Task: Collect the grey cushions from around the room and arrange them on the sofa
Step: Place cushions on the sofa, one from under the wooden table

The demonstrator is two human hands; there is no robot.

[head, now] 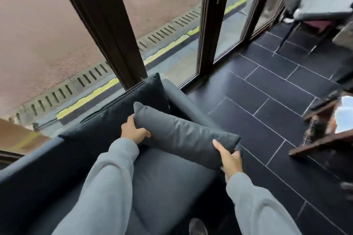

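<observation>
I hold a grey cushion [183, 133] over the right end of the dark grey sofa [168, 183]. My left hand [133, 130] grips its far left end, and my right hand [230, 160] grips its near right corner. The cushion lies tilted, just above the seat and beside the sofa's armrest [183, 99]. A darker cushion [133, 105] leans upright against the sofa back, directly behind the one I hold. Both of my arms are in grey sleeves.
Tall dark-framed glass doors [107, 25] stand right behind the sofa. Dark floor tiles [267, 86] spread to the right. A wooden table with a glass top [328, 131] sits at the right edge, and a grey chair [321, 7] at the top right.
</observation>
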